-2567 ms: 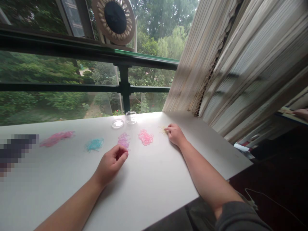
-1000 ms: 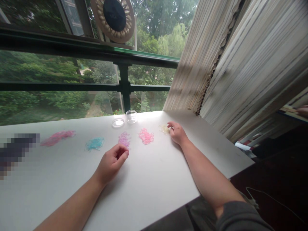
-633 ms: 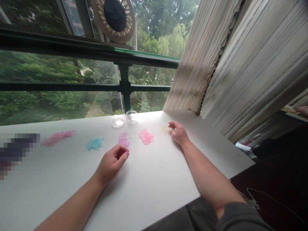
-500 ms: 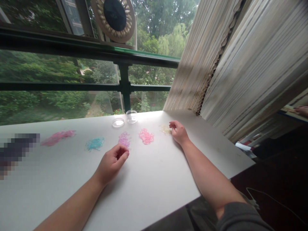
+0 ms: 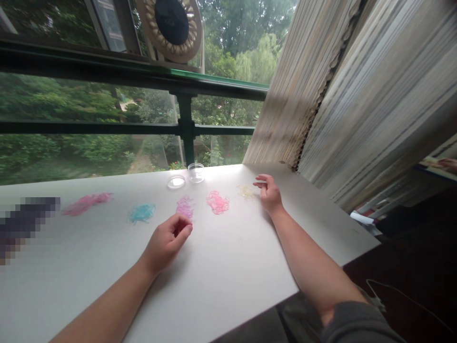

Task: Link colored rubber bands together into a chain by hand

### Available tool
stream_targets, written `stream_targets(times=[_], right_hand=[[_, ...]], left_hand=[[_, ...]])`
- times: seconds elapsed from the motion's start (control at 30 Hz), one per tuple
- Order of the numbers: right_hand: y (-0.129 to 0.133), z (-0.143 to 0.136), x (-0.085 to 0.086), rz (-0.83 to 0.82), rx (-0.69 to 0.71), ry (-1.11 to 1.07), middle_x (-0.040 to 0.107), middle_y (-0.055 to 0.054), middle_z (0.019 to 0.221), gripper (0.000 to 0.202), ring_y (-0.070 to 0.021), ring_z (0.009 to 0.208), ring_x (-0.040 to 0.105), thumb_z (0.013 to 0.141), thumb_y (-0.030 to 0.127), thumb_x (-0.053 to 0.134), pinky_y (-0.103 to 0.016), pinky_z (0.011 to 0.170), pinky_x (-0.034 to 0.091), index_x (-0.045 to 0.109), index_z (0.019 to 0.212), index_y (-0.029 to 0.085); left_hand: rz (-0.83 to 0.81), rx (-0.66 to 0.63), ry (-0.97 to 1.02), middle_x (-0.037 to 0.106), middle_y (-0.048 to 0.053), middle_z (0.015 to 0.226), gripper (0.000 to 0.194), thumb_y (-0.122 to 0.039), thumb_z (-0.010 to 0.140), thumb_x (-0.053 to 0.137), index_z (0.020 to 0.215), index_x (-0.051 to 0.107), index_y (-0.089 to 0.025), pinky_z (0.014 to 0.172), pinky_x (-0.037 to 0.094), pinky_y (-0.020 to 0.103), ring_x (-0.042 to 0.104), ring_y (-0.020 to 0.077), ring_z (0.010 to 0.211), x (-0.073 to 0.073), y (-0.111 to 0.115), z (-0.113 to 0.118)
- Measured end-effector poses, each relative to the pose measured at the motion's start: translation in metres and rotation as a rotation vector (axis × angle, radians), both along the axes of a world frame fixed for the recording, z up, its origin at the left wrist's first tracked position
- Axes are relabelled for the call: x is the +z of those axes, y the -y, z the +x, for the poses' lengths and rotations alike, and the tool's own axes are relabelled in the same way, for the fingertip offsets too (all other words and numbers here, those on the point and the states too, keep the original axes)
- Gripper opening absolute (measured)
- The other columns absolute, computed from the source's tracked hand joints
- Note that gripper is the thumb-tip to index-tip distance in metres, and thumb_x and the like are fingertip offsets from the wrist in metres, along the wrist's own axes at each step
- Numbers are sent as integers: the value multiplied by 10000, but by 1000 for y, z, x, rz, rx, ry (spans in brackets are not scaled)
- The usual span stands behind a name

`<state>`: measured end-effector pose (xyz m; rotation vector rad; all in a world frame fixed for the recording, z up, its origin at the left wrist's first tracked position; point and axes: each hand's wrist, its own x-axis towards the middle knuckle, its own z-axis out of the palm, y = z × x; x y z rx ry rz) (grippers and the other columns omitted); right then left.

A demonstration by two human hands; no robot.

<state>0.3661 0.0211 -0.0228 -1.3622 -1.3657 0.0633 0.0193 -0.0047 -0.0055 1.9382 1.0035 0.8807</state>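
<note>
My left hand [image 5: 168, 240] hovers just in front of a pile of thin purple rubber bands [image 5: 184, 206]. Its fingers are curled, thumb against forefinger; anything pinched there is too small or hidden to make out. My right hand [image 5: 268, 191] is beside a small pile of pale yellow rubber bands [image 5: 246, 192], fingers apart and nothing visible in them. Between the two hands lies a pink pile of rubber bands [image 5: 217, 203]. To the left are a turquoise pile [image 5: 142, 213] and a longer, darker pink pile [image 5: 87, 204].
At the back edge of the white table [image 5: 228, 267], a clear round container [image 5: 196, 173] stands beside its clear lid [image 5: 176, 182]. Behind are a green window rail [image 5: 135, 128] and a fan [image 5: 171, 24]. A striped curtain [image 5: 285, 95] hangs at the right.
My right hand has lifted slightly up and right from the yellow pile, and its fingers have spread. My left hand stays in the same pinched pose.
</note>
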Motion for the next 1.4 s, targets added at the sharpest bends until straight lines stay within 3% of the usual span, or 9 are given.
stream_targets(times=[0.23, 0.37, 0.5, 0.87, 1.03, 1.27, 1.4], right_hand=[[-2, 12, -2, 90, -79, -182, 604, -76, 962, 284, -170, 822, 649, 761, 130, 369, -364, 769, 509, 477, 1014, 198], [-5, 27, -8, 38, -153, -382, 582, -57, 952, 240, -155, 795, 635, 765, 198, 377, -317, 674, 518, 439, 996, 214], [-8, 28, -15, -45, -95, -459, 581, -53, 960, 212, -170, 793, 638, 780, 279, 411, -290, 580, 521, 421, 987, 234], [-6, 5, -14, -171, 159, -492, 563, -100, 1169, 268, -188, 1027, 579, 865, 320, 410, -374, 825, 495, 453, 1121, 254], [-5, 6, -13, -156, 134, -400, 538, -112, 1235, 284, -172, 1066, 565, 894, 335, 322, -338, 824, 495, 417, 1148, 249], [-3, 12, -3, 47, -132, -380, 643, -50, 862, 159, -146, 772, 618, 840, 325, 417, -280, 683, 501, 500, 893, 201], [10, 4, 5, 54, -193, -301, 487, 33, 507, 263, -114, 465, 456, 801, 376, 520, -229, 477, 390, 487, 616, 191]], left_hand=[[2, 4, 8, 514, -12, 675, 150, -329, 815, 512, 797, 527, -181, 587, 394, 228, 482, 127, 622, 1, 1, 1], [-2, 6, 19, 510, -10, 668, 144, -321, 809, 514, 791, 532, -179, 580, 394, 227, 478, 126, 614, 2, 1, 1], [-7, 4, 24, 511, -11, 663, 144, -320, 805, 516, 786, 531, -178, 579, 395, 227, 478, 125, 609, 4, 2, 2], [-1, 7, 5, 508, -14, 644, 159, -334, 802, 516, 778, 538, -178, 567, 391, 226, 474, 124, 593, 6, 2, 2], [6, 15, 16, 530, -6, 666, 157, -332, 802, 519, 782, 545, -178, 579, 399, 227, 490, 130, 614, 4, 2, 1], [41, 20, 13, 548, -2, 675, 142, -308, 804, 517, 788, 550, -171, 590, 403, 230, 500, 126, 619, 4, 0, 0], [134, 81, 16, 544, -8, 648, 144, -299, 800, 511, 763, 559, -168, 586, 398, 232, 494, 122, 599, 9, -3, -5]])
